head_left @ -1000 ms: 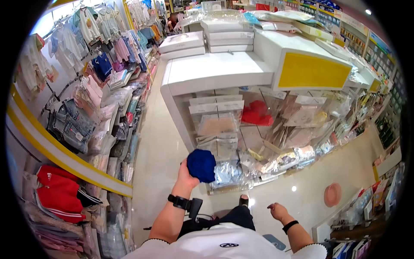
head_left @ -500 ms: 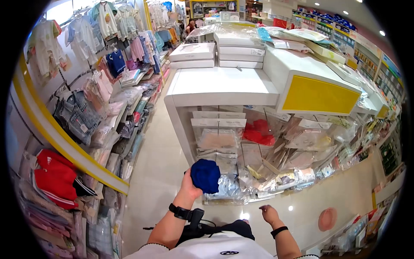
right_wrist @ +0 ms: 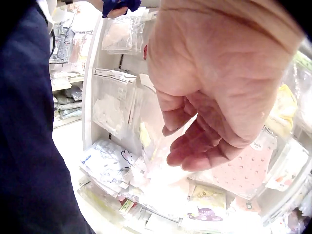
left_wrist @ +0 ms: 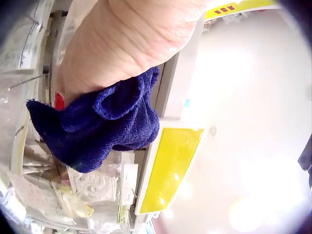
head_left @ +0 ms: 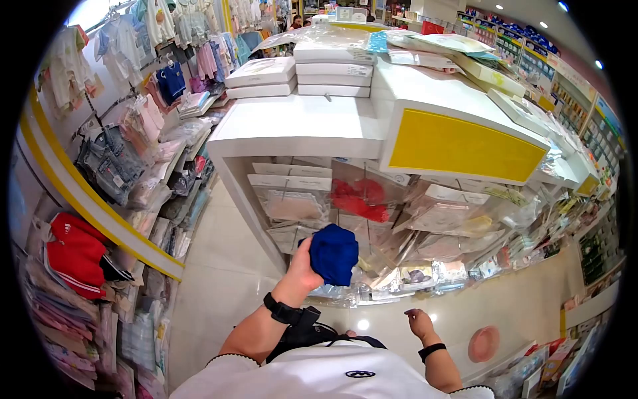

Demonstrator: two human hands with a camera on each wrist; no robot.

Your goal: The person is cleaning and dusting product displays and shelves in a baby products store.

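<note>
My left hand (head_left: 302, 271) grips a bunched dark blue terry cloth (head_left: 335, 255) in front of the display unit. In the left wrist view the cloth (left_wrist: 105, 129) hangs in folds below the hand, with one corner sticking out to the side; the fingers are mostly hidden behind it. Low at my right side is my right hand (head_left: 420, 324), holding nothing. Its fingers hang loosely curled in the right wrist view, where the hand (right_wrist: 209, 87) is in front of the packaged goods.
The white display unit (head_left: 299, 126) carries flat white boxes (head_left: 333, 70) on top and bagged goods on hooks below. Clothing racks and a red garment (head_left: 73, 256) line the left side. A pink round object (head_left: 484, 344) is on the floor at right.
The left hand has moved right with the blue cloth and slightly up in the head view. The display unit has shifted left and appears nearer. The right hand stays low and holds nothing throughout.
</note>
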